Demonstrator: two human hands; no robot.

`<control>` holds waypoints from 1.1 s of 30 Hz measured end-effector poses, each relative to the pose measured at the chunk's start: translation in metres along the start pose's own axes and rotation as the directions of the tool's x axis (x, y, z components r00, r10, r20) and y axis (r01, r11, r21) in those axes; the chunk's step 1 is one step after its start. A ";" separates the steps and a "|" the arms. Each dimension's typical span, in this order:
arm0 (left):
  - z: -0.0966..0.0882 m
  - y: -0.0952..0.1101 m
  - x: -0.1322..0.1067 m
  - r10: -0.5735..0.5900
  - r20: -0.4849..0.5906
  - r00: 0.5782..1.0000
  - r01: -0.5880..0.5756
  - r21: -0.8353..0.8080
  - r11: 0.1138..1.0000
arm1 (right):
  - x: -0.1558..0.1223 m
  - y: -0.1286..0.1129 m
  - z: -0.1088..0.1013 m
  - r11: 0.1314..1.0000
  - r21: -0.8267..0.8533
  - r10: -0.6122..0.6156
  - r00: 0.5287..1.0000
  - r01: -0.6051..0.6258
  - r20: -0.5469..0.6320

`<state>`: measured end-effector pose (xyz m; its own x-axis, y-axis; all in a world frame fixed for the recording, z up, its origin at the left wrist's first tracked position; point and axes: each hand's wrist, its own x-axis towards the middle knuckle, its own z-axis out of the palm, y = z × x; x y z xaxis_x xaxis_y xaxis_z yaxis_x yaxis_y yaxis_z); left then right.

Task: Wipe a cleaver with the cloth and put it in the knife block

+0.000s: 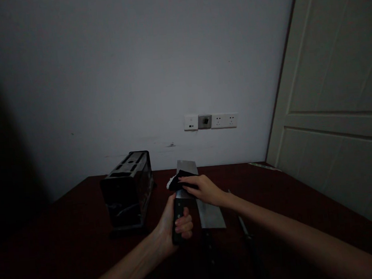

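Observation:
My left hand (175, 223) is closed round the black handle of a cleaver (186, 167), holding it with its broad steel blade pointing up and away from me. My right hand (203, 189) presses a dark cloth (177, 181) with a white edge against the blade's lower part, fingers closed on the cloth. Both hands hover over a dark red table (68, 249).
A black knife block (128, 190) with slots on top stands left of my hands. A second cleaver (210, 215) and a thin knife or steel (245, 227) lie on the table under my right arm. Wall sockets (211, 121) are behind; a pale door (342, 100) is at the right.

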<state>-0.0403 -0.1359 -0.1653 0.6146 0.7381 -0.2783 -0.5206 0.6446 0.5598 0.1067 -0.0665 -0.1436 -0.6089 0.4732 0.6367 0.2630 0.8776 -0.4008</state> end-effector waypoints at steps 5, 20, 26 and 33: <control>-0.003 0.003 0.001 0.037 -0.040 0.999 -0.037 0.006 0.999 | -0.013 -0.017 0.004 0.997 0.064 -0.041 0.996 0.036 0.074; 0.003 0.006 -0.003 -0.005 0.044 0.999 0.004 0.019 1.000 | 0.020 0.003 -0.026 0.987 -0.076 -0.123 0.976 0.139 0.182; 0.012 0.003 -0.007 0.000 0.054 0.999 -0.001 0.021 1.000 | 0.036 0.017 -0.037 0.978 -0.189 -0.058 0.988 0.085 0.144; 0.016 -0.005 -0.012 -0.032 0.073 0.997 0.029 0.034 0.999 | 0.053 0.038 -0.050 0.956 -0.294 0.005 0.999 0.010 0.049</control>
<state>-0.0353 -0.1512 -0.1521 0.6725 0.7007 -0.2383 -0.4817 0.6588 0.5779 0.1221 -0.0040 -0.0927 -0.6435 0.4729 0.6019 0.4654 0.8660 -0.1828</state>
